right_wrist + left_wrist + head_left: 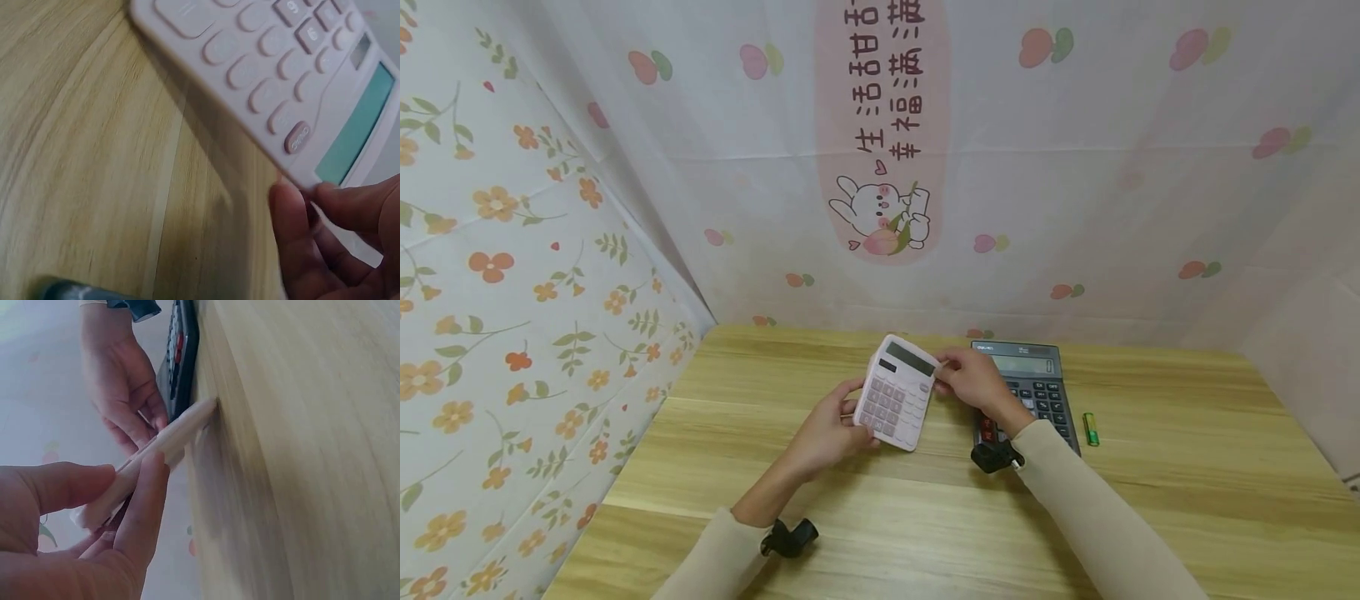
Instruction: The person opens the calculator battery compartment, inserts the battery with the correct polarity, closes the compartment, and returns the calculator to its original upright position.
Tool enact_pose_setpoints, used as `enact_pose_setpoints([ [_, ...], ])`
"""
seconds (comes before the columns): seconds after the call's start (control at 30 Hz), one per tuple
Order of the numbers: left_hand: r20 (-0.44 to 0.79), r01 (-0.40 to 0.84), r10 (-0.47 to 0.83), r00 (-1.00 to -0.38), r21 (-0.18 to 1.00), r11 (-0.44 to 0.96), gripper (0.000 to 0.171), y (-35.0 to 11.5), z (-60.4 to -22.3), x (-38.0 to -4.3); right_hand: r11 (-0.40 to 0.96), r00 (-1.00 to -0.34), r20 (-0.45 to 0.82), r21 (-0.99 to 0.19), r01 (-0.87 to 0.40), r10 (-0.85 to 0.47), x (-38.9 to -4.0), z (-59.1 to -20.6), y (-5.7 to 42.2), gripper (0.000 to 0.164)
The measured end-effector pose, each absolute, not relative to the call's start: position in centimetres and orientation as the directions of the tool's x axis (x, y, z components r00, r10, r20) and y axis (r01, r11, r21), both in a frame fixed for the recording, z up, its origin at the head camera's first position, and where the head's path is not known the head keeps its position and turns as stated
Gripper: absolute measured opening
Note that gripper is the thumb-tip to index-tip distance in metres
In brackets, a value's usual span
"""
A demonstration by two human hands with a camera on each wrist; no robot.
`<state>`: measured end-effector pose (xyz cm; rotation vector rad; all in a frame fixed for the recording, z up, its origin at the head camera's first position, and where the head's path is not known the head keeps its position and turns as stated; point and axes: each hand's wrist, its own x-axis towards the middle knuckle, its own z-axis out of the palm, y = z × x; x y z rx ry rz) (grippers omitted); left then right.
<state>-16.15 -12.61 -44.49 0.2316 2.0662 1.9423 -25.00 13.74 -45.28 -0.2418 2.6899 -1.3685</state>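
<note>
Light wood-grain worktop (925,525), streaky w/ a few plank seams; its near edge is out of frame. Behind it hangs a pale back curtain (1075,192) w/ heart-like prints, a rabbit print (880,208) and a column of Chinese characters cut off at the top. On the L side, a floral curtain (497,375) w/ orange blossoms & green leaves.

Pink calculator (887,392) is between the two hands, over the far half of the worktop, tilted, keys & display facing the person. Left hand (831,429): grip pinches its L side, thumb on the front, fingers behind. Right hand (976,379): grip pinches the upper R corner btwn thumb & fingers. Dark grey calculator (1052,404) lies just R of that, under the R forearm; a green-and-gold battery (1091,429) sits near its R side.

Hard to see: many of the grey one's keys (hand, wrist & sleeve (1097,517) cover them). Back of the pink one mostly hidden; can't tell if its lower edge touches the worktop. R wrist view crops its top & R side, & key labels are partly blurred. A dark edge (81,292) at the bottom there's too cropped to ID.
</note>
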Motion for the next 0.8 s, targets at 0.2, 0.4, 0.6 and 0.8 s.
enact_pose_setpoints([
  [0.2,-0.055,-0.020,0.299,-0.953,0.993,0.118,0.080,-12.9,-44.1,-16.2,0.515,-0.977,-0.039,-0.854,-0.077,-0.210,-25.0,-44.9,13.9,0.022],
  [0.4,-0.006,0.046,0.285,-0.958,0.983,0.175,0.079,-12.9,-43.7,-16.3,0.400,-0.974,-0.106,-0.916,0.018,-0.198,-25.2,-44.7,13.9,0.026],
  [0.6,0.078,0.161,0.259,-0.963,0.935,0.315,0.071,-13.1,-43.5,-16.3,0.248,-0.960,-0.193,-0.959,0.140,-0.205,-25.5,-44.5,13.9,0.037],
  [0.8,0.168,0.281,0.285,-0.944,0.860,0.425,0.065,-13.2,-43.3,-16.3,0.130,-0.942,-0.242,-0.968,0.216,-0.234,-25.6,-44.3,14.1,0.044],
])
